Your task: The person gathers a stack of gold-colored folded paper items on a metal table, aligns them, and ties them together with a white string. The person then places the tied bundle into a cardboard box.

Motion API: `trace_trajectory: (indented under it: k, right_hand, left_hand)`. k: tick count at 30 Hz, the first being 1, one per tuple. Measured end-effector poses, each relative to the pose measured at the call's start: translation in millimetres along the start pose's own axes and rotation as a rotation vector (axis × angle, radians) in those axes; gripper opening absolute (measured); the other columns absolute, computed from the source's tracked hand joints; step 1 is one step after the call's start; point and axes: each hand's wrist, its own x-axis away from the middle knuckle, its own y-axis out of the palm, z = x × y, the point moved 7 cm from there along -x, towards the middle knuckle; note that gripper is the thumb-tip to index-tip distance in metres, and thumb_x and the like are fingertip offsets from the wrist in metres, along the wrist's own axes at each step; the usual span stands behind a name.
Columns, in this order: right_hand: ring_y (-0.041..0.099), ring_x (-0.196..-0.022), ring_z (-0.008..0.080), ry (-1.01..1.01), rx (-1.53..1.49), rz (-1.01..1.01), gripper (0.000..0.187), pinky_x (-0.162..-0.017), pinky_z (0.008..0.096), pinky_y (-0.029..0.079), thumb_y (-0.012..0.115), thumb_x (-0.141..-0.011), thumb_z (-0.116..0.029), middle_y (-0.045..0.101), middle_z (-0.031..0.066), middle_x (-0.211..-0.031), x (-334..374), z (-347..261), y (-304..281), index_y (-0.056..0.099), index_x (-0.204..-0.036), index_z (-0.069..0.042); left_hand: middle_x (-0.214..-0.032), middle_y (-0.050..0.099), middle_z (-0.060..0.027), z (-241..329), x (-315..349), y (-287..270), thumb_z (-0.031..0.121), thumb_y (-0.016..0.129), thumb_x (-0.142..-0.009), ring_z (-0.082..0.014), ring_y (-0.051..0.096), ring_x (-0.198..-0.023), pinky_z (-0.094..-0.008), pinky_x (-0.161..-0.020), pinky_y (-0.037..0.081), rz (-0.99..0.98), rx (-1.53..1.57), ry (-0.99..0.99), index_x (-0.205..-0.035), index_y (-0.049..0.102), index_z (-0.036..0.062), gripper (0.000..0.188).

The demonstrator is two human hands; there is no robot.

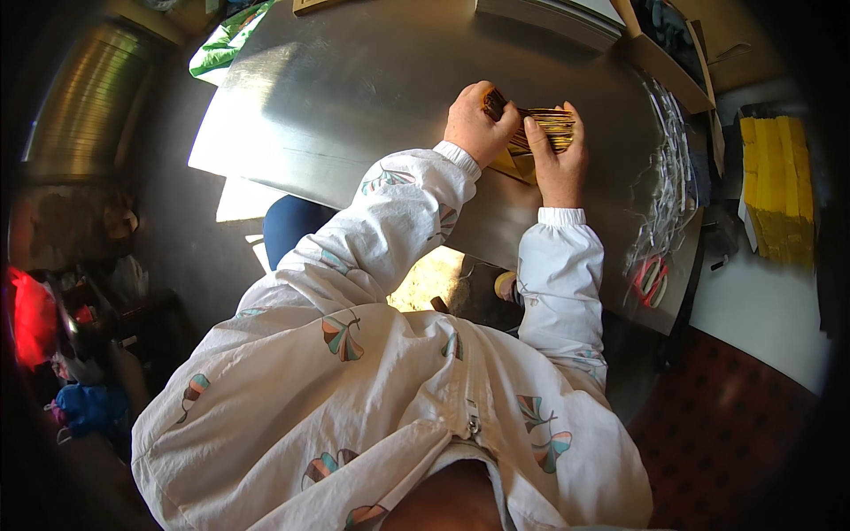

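Observation:
Between my two hands is a thick stack of thin, shiny gold sheets [551,129], held over the metal table [372,97]. My left hand [481,122] is closed round the stack's left end, where a dark orange-brown edge shows by the fingers. At the other end my right hand [558,157] grips it, with the thumb on the near side and fingers behind. A flat gold piece [513,166] shows just below the stack, between the hands; whether it belongs to the stack I cannot tell.
Clear plastic strips [670,168] trail along the table's right side, with red-handled scissors [652,281] at their near end. A cardboard box [673,53] stands at the far right beside a pile of white sheets [558,19]. Yellow bundles [779,181] lie farther right. A green bag [226,44] sits far left.

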Motion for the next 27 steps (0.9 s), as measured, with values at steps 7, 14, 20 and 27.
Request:
trace_trajectory:
  k: [7, 14, 20, 27]
  right_hand:
    - [0.040, -0.126, 0.0428, -0.681, 0.670, -0.455, 0.083, -0.107, 0.0455, 0.030, 0.063, -0.084, -0.041, 0.035, 0.0293, -0.140, 30.3, -91.5, 9.6, 0.027, -0.140, 0.009]
    - [0.036, -0.132, 0.0335, -0.262, 0.063, -0.307, 0.093, -0.109, 0.0402, 0.027, 0.028, -0.090, -0.068, 0.036, 0.0277, -0.141, -4.6, -77.1, 37.5, 0.024, -0.141, 0.009]
    - [0.007, -0.143, 0.0325, 0.140, -0.329, -0.276, 0.101, -0.116, 0.0400, 0.005, 0.024, -0.086, -0.074, 0.014, 0.0229, -0.152, -17.7, -37.9, 66.0, 0.002, -0.146, 0.004]
    - [0.008, -0.143, 0.0313, 0.169, -0.466, -0.238, 0.105, -0.116, 0.0403, 0.006, 0.022, -0.086, -0.076, 0.015, 0.0274, -0.150, -29.4, -42.4, 60.3, 0.001, -0.144, 0.010]
  left_hand:
    - [-0.080, 0.058, -0.0202, 1.5, -0.9, -0.2, 0.022, 0.065, -0.073, -0.0382, 0.057, -0.080, -0.0429, -0.070, 0.048, -0.052, 0.006, -0.059, -0.080, 0.057, -0.0004, 0.024]
    - [-0.084, 0.059, -0.0203, 3.8, 0.7, -3.1, 0.023, 0.063, -0.074, -0.0389, 0.058, -0.083, -0.0437, -0.074, 0.048, -0.047, -0.008, -0.049, -0.083, 0.058, -0.0012, 0.027]
    - [-0.085, 0.060, -0.0208, 3.2, 1.0, -2.1, 0.024, 0.063, -0.074, -0.0384, 0.058, -0.084, -0.0431, -0.073, 0.049, -0.047, 0.021, -0.052, -0.082, 0.058, -0.0015, 0.027]
    - [-0.085, 0.061, -0.0204, 1.0, 1.3, -0.8, 0.024, 0.063, -0.075, -0.0381, 0.059, -0.084, -0.0417, -0.074, 0.049, -0.035, -0.009, -0.072, -0.085, 0.060, -0.0018, 0.028]
